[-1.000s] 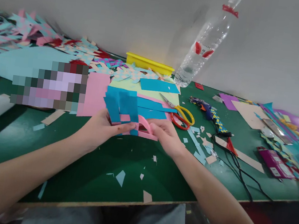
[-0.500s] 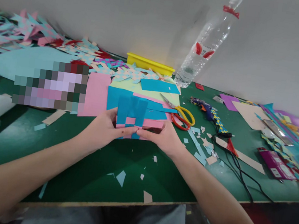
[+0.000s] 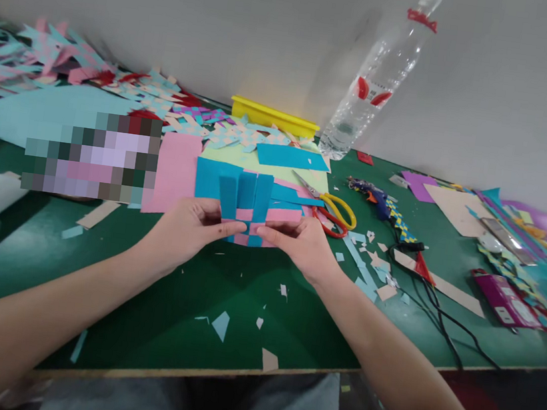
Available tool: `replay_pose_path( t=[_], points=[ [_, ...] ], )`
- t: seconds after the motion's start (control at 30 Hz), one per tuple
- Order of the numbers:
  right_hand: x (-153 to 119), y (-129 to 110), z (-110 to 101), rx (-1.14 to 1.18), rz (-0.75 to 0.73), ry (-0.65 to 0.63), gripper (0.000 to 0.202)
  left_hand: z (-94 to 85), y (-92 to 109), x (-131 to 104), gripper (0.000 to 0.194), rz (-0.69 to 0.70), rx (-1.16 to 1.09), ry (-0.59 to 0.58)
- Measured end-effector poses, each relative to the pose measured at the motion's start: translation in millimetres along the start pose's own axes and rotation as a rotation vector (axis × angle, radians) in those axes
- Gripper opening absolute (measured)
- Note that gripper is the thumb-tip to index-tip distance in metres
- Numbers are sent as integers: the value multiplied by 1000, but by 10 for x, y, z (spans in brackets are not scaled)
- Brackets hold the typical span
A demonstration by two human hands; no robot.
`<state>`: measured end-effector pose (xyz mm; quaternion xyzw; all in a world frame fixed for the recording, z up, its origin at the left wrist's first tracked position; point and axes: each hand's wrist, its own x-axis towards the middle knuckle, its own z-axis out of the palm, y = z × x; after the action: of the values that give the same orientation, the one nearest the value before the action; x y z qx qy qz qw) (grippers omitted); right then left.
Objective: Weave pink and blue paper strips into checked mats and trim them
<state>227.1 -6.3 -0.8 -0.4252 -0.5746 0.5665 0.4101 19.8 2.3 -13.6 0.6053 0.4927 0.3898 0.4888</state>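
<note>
Between both hands is a small weave of blue and pink paper strips [image 3: 244,214], its blue strips standing up above the crossings. My left hand [image 3: 195,225] pinches its left side, thumb in front. From the right, my right hand [image 3: 299,242] grips the pink strips, its thumb pressed on a blue strip near the lower edge. The fingers behind the weave are mostly hidden. Just beyond lie blue paper pieces [image 3: 211,180] on a pale green sheet [image 3: 239,156]. Scissors [image 3: 336,210] with yellow and red handles rest close to my right hand.
A glue gun [image 3: 375,201] with a black cord lies to the right. Behind stand a clear plastic bottle [image 3: 374,90] and a yellow tray [image 3: 275,118]. Paper scraps [image 3: 220,326] litter the green table [image 3: 137,321]. Woven strips [image 3: 61,53] pile up at left.
My hands have lifted the weave slightly, away from me. The upright blue strips have spread apart, with the left one tilting. My thumbs, nearly touching before, are now a little apart.
</note>
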Motion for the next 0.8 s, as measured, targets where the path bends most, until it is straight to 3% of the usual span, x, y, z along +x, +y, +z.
replay_pose_path(
  t=[0.33,0.8],
  points=[
    [2,22,-5,-76,-98,-23,24,5,-1,-5,33,5,-58,-53],
    [-17,-9,20,-162,-176,-48,20,1,14,-7,29,45,-34,-38]
  ],
)
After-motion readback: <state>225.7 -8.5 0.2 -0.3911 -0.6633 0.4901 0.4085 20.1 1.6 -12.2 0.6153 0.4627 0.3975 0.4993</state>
